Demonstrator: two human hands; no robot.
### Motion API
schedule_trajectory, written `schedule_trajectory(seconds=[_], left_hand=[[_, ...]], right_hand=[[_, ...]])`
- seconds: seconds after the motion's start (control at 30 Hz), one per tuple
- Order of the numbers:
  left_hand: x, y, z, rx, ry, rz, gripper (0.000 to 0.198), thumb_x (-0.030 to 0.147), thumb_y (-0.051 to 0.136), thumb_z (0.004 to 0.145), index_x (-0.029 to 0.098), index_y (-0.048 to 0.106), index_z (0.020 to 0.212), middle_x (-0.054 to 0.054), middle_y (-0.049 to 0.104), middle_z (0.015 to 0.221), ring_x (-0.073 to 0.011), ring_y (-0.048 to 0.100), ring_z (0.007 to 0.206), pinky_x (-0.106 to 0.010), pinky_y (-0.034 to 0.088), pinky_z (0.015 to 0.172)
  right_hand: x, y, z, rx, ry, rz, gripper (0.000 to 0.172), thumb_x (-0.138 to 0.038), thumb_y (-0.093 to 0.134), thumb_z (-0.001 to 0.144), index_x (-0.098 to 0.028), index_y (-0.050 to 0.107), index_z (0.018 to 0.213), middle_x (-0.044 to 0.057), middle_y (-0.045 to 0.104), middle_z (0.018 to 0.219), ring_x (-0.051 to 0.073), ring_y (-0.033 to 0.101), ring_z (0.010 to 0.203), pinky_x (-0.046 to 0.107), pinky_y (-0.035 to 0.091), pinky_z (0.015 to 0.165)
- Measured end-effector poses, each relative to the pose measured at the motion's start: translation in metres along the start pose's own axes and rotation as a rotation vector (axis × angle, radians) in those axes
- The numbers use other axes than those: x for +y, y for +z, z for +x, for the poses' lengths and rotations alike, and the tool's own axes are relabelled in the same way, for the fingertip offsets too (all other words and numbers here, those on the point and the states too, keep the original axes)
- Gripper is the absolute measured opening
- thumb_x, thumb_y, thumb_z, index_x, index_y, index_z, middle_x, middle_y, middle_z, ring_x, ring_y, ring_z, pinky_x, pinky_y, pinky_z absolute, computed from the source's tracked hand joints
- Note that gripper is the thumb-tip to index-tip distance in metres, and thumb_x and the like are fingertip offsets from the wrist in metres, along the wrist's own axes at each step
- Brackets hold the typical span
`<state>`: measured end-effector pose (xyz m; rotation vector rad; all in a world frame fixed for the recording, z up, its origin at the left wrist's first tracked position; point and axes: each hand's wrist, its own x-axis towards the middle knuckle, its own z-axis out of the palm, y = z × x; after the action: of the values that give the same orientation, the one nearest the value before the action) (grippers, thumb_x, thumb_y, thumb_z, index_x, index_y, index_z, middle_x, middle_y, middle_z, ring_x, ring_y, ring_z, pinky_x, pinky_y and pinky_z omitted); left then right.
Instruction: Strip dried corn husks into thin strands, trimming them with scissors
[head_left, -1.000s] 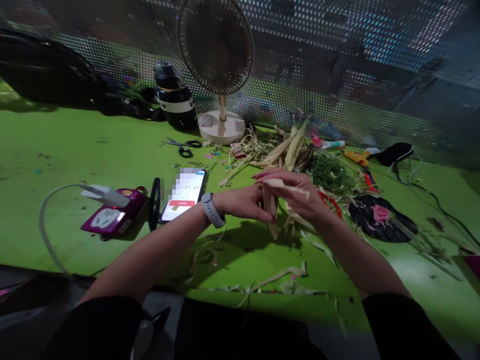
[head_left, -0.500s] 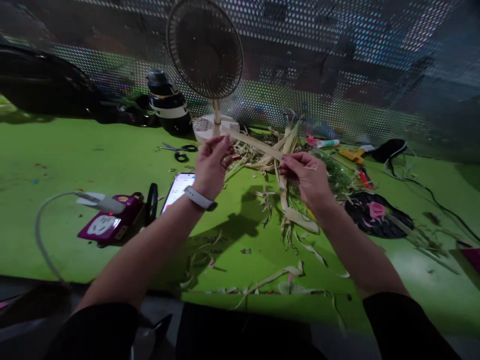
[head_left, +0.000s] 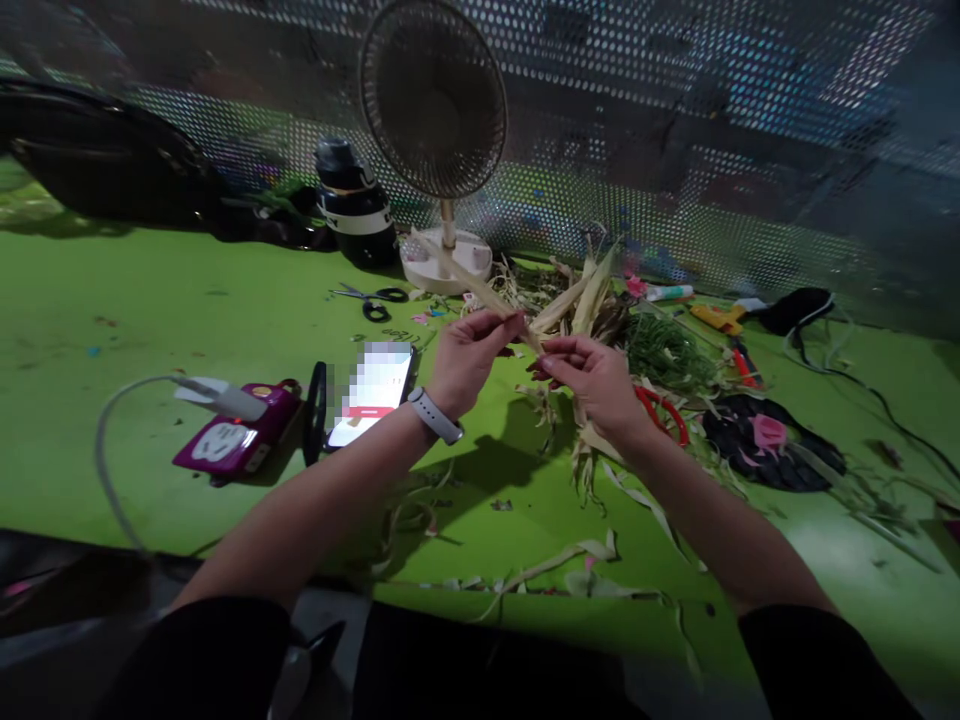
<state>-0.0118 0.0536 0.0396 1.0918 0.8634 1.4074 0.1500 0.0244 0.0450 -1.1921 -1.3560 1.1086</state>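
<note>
While left hand (head_left: 466, 362) and right hand (head_left: 594, 385) are pinching a pale husk strip (head_left: 463, 272) above the table (head_left: 225, 330) — its free end sticking out toward the fan (head_left: 435, 110) — uneven tugging is probably risking a lengthwise split.

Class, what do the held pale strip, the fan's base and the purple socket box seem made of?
Pale strip: probably dried husk, matte; thin and straw-coloured.
Fan base: likely plastic, smooth; its white surface looks even.
Purple socket box: apparently plastic, glossy; light glints off it.
</note>
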Motion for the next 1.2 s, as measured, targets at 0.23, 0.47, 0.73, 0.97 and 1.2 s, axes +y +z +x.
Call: schedule_trajectory(seconds=[0.23, 0.47, 0.73, 0.97, 1.2], left_hand=[[-0.001, -0.004, 0.007, 0.106, 0.103, 0.027, 0.011, 0.030, 0.079, 0.069, 0.021, 0.075, 0.076, -0.001, 0.073, 0.075, -0.0105, 0.062, 0.067, -0.024, 0.047, 0.064], [-0.003, -0.002, 0.006, 0.145, 0.057, 0.009, 0.019, 0.034, 0.080, 0.065, 0.021, 0.072, 0.076, -0.001, 0.072, 0.073, -0.0115, 0.064, 0.068, -0.022, 0.047, 0.059], [-0.001, 0.006, -0.007, 0.119, -0.065, -0.005, 0.027, 0.029, 0.081, 0.062, 0.018, 0.060, 0.073, -0.001, 0.070, 0.078, -0.0129, 0.066, 0.075, -0.022, 0.046, 0.062], [0.003, 0.021, -0.003, 0.139, -0.188, -0.213, 0.034, 0.031, 0.081, 0.064, 0.019, 0.051, 0.075, 0.003, 0.064, 0.072, -0.0090, 0.062, 0.065, -0.020, 0.042, 0.054], [0.005, 0.054, 0.008, 0.154, -0.195, -0.360, 0.034, 0.024, 0.081, 0.066, 0.019, 0.048, 0.073, 0.004, 0.063, 0.069, -0.0075, 0.062, 0.063, -0.019, 0.046, 0.057]], right_hand=[[-0.014, -0.083, -0.019, 0.014, 0.016, -1.159, 0.022, -0.039, 0.060, 0.077, -0.018, 0.066, 0.081, 0.008, 0.069, 0.081, 0.020, 0.061, 0.070, 0.032, 0.045, 0.063], [0.019, -0.103, -0.045, 0.020, 0.207, -1.559, 0.049, -0.040, 0.057, 0.076, -0.010, 0.056, 0.114, 0.020, 0.059, 0.111, 0.031, 0.060, 0.094, 0.035, 0.045, 0.072], [0.029, -0.126, -0.035, 0.003, 0.389, -1.335, 0.031, -0.043, 0.061, 0.068, -0.018, 0.059, 0.086, 0.007, 0.066, 0.077, 0.021, 0.059, 0.065, 0.028, 0.037, 0.056], [0.009, -0.117, -0.050, 0.095, 0.330, -0.521, 0.040, -0.043, 0.070, 0.058, -0.022, 0.049, 0.084, -0.002, 0.058, 0.068, 0.013, 0.053, 0.056, 0.025, 0.042, 0.052], [0.009, -0.088, -0.067, 0.000, 0.172, -0.526, 0.054, -0.049, 0.078, 0.057, -0.023, 0.047, 0.092, -0.004, 0.054, 0.074, 0.013, 0.050, 0.063, 0.028, 0.044, 0.060]])
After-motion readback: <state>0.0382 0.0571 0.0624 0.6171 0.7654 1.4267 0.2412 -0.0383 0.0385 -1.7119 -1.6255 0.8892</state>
